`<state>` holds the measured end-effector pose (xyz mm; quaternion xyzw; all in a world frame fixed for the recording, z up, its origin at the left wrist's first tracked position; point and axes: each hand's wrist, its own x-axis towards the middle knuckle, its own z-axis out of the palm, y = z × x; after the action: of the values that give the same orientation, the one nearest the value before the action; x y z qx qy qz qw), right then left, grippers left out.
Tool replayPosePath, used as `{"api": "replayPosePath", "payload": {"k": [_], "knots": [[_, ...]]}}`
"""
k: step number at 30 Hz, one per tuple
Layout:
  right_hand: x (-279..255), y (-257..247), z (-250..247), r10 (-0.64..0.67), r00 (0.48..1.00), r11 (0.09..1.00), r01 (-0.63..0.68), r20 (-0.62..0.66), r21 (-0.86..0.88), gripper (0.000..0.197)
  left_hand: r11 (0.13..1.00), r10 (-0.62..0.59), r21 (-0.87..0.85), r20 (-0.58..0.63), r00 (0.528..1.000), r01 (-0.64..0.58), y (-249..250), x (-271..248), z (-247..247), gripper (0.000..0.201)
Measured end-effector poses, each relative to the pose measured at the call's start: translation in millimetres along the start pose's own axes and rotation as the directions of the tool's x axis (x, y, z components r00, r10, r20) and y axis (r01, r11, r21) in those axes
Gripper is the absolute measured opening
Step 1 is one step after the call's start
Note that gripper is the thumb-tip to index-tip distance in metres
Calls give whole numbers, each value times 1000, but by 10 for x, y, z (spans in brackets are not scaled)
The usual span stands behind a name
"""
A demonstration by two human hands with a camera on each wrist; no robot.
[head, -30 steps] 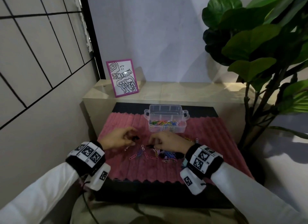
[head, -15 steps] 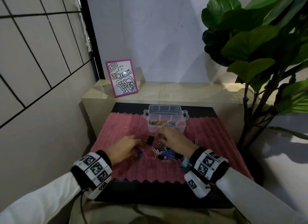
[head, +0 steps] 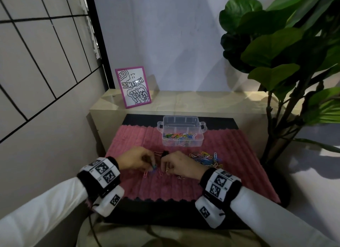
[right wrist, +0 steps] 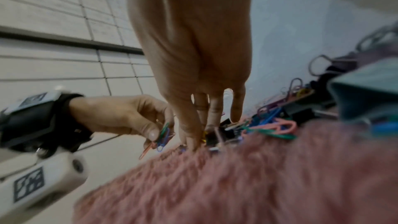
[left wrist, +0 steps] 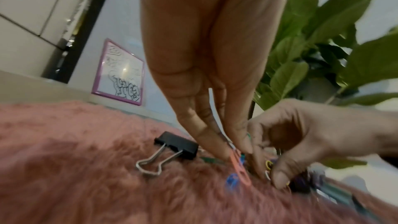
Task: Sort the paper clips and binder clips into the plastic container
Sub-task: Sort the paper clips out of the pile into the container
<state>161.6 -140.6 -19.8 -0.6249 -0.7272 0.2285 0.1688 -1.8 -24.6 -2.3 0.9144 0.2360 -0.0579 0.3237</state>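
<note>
**Both hands are gathering loose clips off the pink rug**

The left hand (head: 137,161) is pinching a small bunch of coloured paper clips (right wrist: 163,135) between thumb and fingertips, with an orange one dangling below the rest; it is probably bundling several so that one trip to the box carries more. The right hand (head: 179,165) is working just beside it, fingers pointed down into the fluffy pink rug (head: 165,184) near its middle and curled over small clips. Its wrist view is blurred, so whether it is actually gripping one or only raking at the pile is not clear.

A black binder clip (left wrist: 175,146) is lying on the rug with its wire handles flat, just beyond the two hands and touched by neither; it is likely being left for a separate pick, since it belongs apart from the paper clips. A looser heap of paper clips (head: 205,159) is lying toward the rug's right side.

The plastic container (head: 181,130) is standing open at the rug's far edge, near the middle, with coloured paper clips already lying in its front compartments. Its back compartments are looking bare, so the binder clips seem not yet sorted.
</note>
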Motion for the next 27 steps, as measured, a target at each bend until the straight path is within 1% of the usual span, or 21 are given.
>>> {"api": "replayPosePath", "payload": {"k": [2,3,5,6,8,11,14,16,17,18,19,20,22,23,24,27], "knots": [[-8,40,-56,69,997,976,-58,-47,212,15,988,-2,-152,7,1000,3,13,-32,-94,13],[-18,55,-104,98,992,943,-66,-84,327,16,978,0,-208,6,1000,1,33,-39,-137,13],[-70,71,-232,152,976,841,-44,-159,539,17,954,1,-301,-8,1000,-4,88,-13,-232,12],[-111,77,-300,188,964,788,-32,-190,614,17,943,10,-331,-26,1000,-18,121,20,-287,10],[-202,107,-424,272,937,663,-18,-219,749,14,937,35,-342,-97,995,-66,180,138,-408,13],[-292,286,-524,370,914,390,9,-166,921,20,950,57,-286,-229,972,-123,287,405,-601,14],[-330,479,-557,456,888,120,11,-65,993,8,953,70,-259,-323,944,-159,373,704,-709,14],[-357,592,-556,493,870,-21,-15,23,1000,14,974,51,-193,-310,950,-115,371,869,-718,14],[-374,632,-558,493,867,-63,-47,72,997,17,983,40,-161,-265,963,-85,351,927,-709,18],[-389,660,-559,483,868,-79,-88,115,993,18,988,32,-143,-203,979,-62,326,965,-692,22],[-399,684,-561,472,870,-74,-123,143,990,18,990,25,-134,-149,989,-45,289,986,-669,26],[-405,704,-568,468,869,-58,-148,158,987,17,991,24,-129,-122,992,-40,251,996,-650,28],[-386,720,-604,478,864,-33,-164,159,986,14,991,22,-132,-120,992,-38,181,962,-625,31],[-365,716,-635,473,869,0,-161,142,987,14,990,22,-137,-130,991,-40,148,926,-623,31],[-332,704,-674,460,880,65,-166,118,984,14,989,19,-144,-136,990,-38,121,877,-627,31],[-175,600,-829,423,906,362,-196,26,911,10,985,5,-169,-127,992,-27,103,669,-658,32]]}}
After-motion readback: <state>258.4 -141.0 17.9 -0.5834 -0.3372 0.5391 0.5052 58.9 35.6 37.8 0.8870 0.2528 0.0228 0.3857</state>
